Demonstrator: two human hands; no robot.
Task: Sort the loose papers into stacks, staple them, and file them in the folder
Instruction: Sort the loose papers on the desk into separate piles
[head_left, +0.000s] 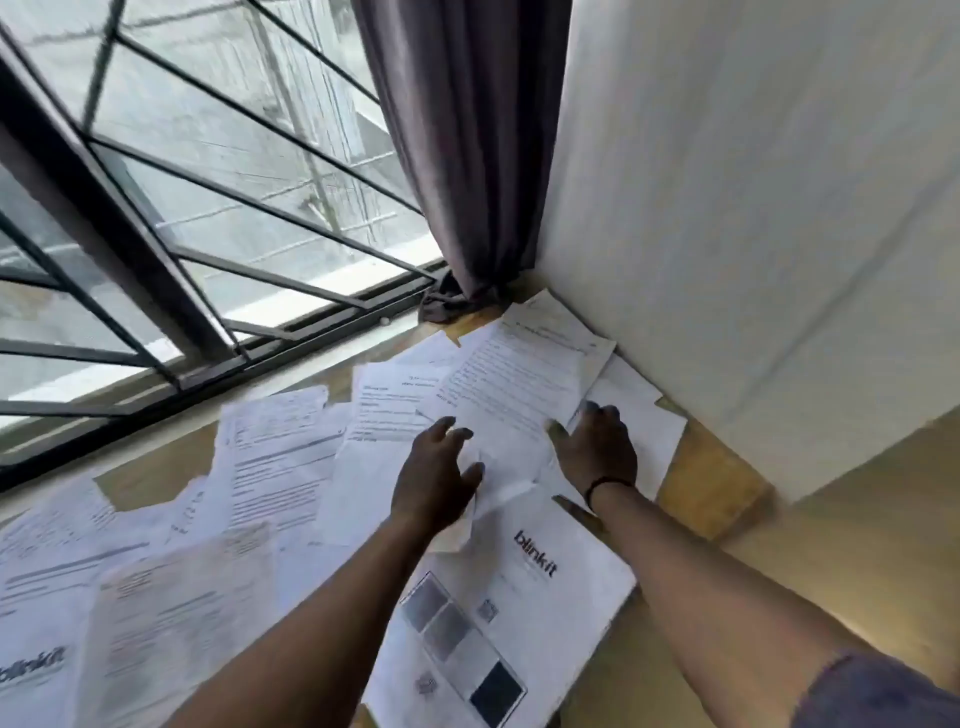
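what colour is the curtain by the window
Greyish purple, plain with no pattern; the curtain hangs in the corner, clearest in the head view.

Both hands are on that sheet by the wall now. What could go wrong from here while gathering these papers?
1. The sheet under the left hand and right hand is already crumpling near the left fingers; pulling may crease or tear it.
2. The loose papers overlap, so lifting one could drag others along.
3. Sheets lie against the wall corner and may snag.
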